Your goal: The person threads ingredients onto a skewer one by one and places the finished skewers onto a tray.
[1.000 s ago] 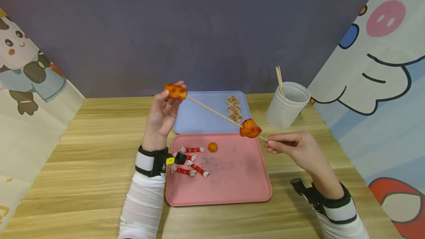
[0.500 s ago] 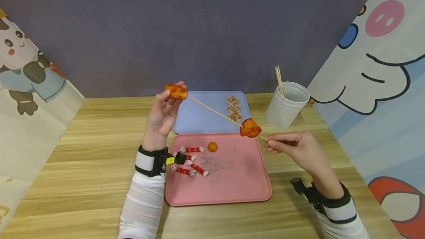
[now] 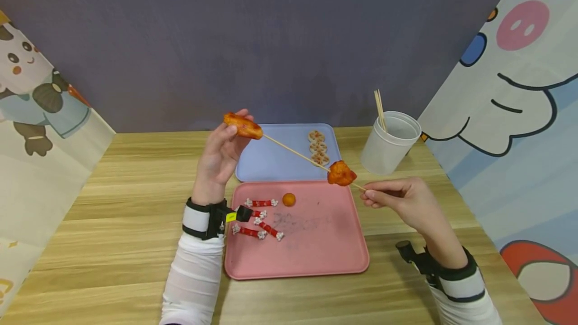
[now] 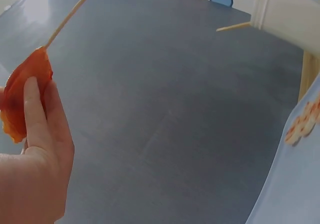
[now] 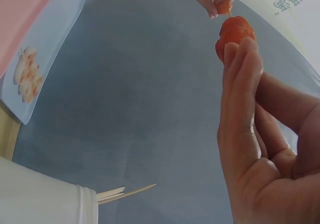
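My left hand (image 3: 220,157) holds an elongated, glazed orange-brown piece like a chicken wing (image 3: 244,126) above the blue tray. One end of a thin wooden skewer (image 3: 293,151) meets the wing's right end; how deep it goes in is hidden. Near the skewer's other end sits a rounder glazed chicken piece (image 3: 341,173), threaded through. My right hand (image 3: 404,199) pinches the skewer just below that piece. In the left wrist view, fingers lie along the wing (image 4: 30,94) and the skewer rises from its top. The right wrist view shows the round piece (image 5: 234,33) beyond my fingertips.
A pink tray (image 3: 325,255) carries several red-wrapped candies (image 3: 262,203) and an orange ball (image 3: 289,199). Behind it, a blue tray (image 3: 280,164) bears a row of pale lotus-root-like slices (image 3: 318,147). A white tub (image 3: 389,147) with several skewers (image 3: 380,109) stands at the back right.
The wing in my left hand has turned and shifted slightly right, so more of its length shows and less bare skewer remains between the two pieces. My right hand has barely moved.
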